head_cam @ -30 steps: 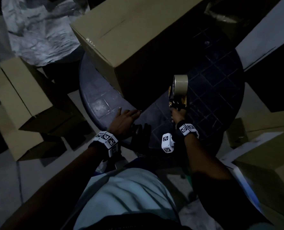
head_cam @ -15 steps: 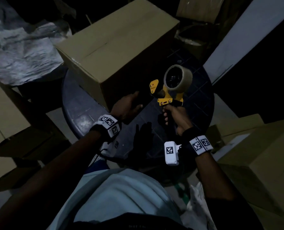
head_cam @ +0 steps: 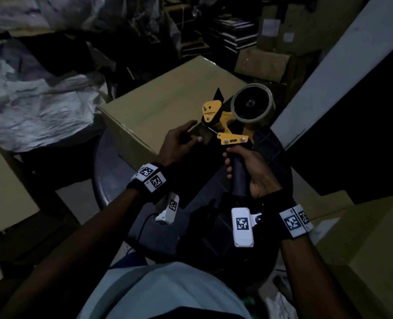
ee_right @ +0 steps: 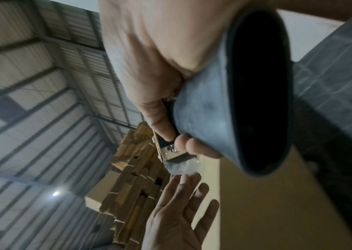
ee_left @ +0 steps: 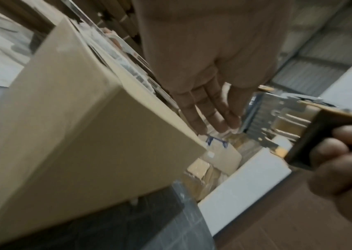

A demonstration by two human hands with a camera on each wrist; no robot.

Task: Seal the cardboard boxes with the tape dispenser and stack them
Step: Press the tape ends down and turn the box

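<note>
Right hand (head_cam: pixel 253 171) grips yellow tape dispenser (head_cam: pixel 227 120) (black handle); left hand (head_cam: pixel 179 143) spread, seemingly touching tape.

We see a dim storage room with a round dark table (head_cam: pixel 112 180) in the middle, its top scored in a grid. A white pillar (head_cam: pixel 329 72) rises on the right, and crumpled grey sheeting (head_cam: pixel 29 100) lies heaped on the left. Overhead is a corrugated metal roof (ee_right: pixel 31 84) on steel beams, with one small bright lamp (ee_right: pixel 55 193).
</note>
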